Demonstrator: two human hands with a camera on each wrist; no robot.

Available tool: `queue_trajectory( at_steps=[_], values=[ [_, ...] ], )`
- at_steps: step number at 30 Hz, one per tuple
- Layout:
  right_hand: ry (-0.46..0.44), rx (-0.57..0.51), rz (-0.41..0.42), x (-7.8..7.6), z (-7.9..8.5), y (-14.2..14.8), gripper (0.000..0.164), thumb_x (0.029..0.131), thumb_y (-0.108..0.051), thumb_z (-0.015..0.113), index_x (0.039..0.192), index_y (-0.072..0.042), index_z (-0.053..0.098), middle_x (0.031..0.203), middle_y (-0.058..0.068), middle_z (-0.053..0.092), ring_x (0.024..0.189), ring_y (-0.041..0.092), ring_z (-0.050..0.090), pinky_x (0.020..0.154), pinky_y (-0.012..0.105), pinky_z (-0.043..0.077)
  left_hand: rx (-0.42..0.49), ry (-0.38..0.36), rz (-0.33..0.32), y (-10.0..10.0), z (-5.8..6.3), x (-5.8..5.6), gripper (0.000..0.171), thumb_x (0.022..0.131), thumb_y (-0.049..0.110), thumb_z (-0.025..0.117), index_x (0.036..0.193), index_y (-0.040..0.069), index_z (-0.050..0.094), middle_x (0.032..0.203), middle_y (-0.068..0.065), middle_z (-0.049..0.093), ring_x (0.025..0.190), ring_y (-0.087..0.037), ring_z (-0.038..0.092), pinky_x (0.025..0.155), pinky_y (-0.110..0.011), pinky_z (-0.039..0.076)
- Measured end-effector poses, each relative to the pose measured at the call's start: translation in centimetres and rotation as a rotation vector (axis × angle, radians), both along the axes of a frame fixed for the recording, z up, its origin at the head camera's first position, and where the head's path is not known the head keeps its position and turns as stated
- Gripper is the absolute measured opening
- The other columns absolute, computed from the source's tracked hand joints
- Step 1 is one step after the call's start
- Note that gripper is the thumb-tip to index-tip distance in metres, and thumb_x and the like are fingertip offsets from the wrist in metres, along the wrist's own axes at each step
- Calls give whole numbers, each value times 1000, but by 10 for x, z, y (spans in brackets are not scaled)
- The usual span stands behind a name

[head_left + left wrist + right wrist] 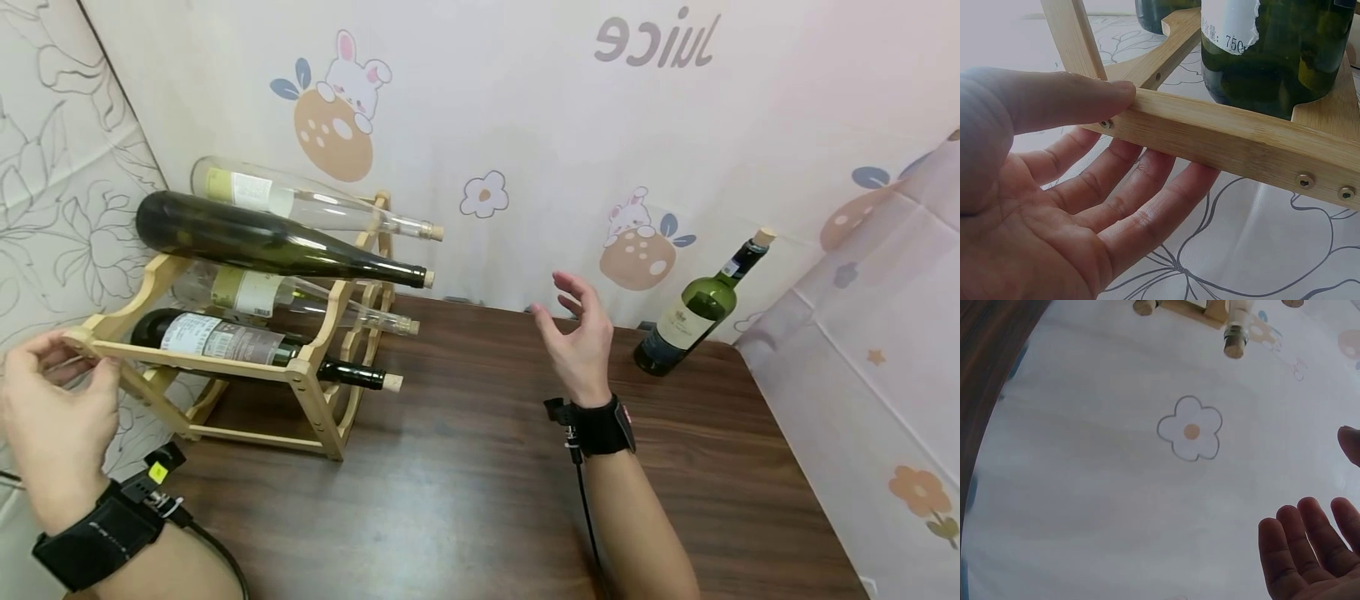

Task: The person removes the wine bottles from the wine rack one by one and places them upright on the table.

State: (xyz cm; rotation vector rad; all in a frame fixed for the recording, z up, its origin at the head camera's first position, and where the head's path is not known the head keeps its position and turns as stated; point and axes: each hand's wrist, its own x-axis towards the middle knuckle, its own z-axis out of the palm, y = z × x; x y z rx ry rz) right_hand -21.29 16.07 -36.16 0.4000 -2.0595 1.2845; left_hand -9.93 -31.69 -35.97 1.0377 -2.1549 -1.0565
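Observation:
At the left of the head view stands a light wooden wine rack (pixel 315 412) with several corked bottles lying in it. My left hand (pixel 60 408) grips its near left corner; in the left wrist view the thumb lies over the wooden rail (pixel 1222 134) and the fingers curl beneath it. A dark green bottle (pixel 262 237) and a clear bottle (pixel 300 204) lie on the upper tier. Below them are another clear bottle (pixel 281 296) and a labelled dark bottle (pixel 225 337). My right hand (pixel 581 342) is raised, fingers spread from the thumb, holding nothing.
A green wine bottle (pixel 693 312) with a cork and cream label stands at the right rear of the brown wooden table (pixel 465 467). Printed curtains (pixel 480 100) hang behind and beside the table. Cables (pixel 588 508) run from both wrist cameras.

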Motion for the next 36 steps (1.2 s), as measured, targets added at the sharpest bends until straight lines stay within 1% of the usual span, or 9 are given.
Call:
queue_trajectory(
  at_steps=[6,11,16,19,22,25,27,33,36],
  values=[
    [-12,-7,40,-1,0,-17,51,91,-6,81,137,3,61,138,18,67,129,31,64,109,44,57,-18,12,-6,-4,-2,1,52,103,24,58,154,30,48,156,0,56,117,15,53,81,-4,34],
    [-24,-18,91,-4,1,-34,51,91,-7,81,137,2,62,138,18,67,130,31,63,109,46,57,-30,24,-5,-6,-1,2,51,102,24,59,153,30,49,155,0,57,111,19,51,76,-4,32],
    [-34,-12,140,-6,2,-52,51,92,-7,81,138,2,62,138,18,67,130,31,63,109,47,57,-82,61,-15,-5,-2,-1,50,101,21,58,151,26,51,147,-2,63,96,23,46,81,-3,35],
    [-50,-11,175,-7,1,-62,50,92,-8,81,138,1,62,138,18,67,130,31,63,109,47,57,-102,93,-20,-3,-3,-3,49,100,18,57,148,24,53,131,10,64,88,24,41,84,-3,36],
    [-76,-21,216,-9,-1,-74,50,93,-10,80,138,1,61,138,18,67,130,31,63,109,46,57,-108,109,-33,-3,-2,-3,49,99,17,56,147,23,53,115,27,55,86,24,40,93,-6,40],
    [-99,-53,256,-13,-4,-84,50,94,-11,80,139,1,61,138,19,66,130,31,63,109,47,57,-113,120,-58,-4,-1,-4,49,98,15,55,146,21,52,104,34,45,86,23,40,105,-11,41],
    [-116,-84,274,-15,-6,-91,51,93,-10,80,139,1,60,138,20,66,130,31,63,108,48,57,-115,136,-85,-4,0,-5,49,97,13,56,145,18,52,100,35,42,87,22,41,108,-13,41],
    [-206,-209,348,-22,-11,-109,57,92,-3,79,142,4,54,139,24,62,129,36,62,107,56,56,-141,181,-119,-3,-5,-7,46,96,9,55,142,11,53,99,33,40,87,21,43,99,-11,39],
    [-270,-282,398,-25,-14,-118,59,92,-2,77,144,6,51,141,26,59,130,38,60,110,60,53,-148,184,-113,-3,-7,-7,46,96,8,54,142,8,52,100,32,38,88,21,42,105,-17,40]
  ],
)
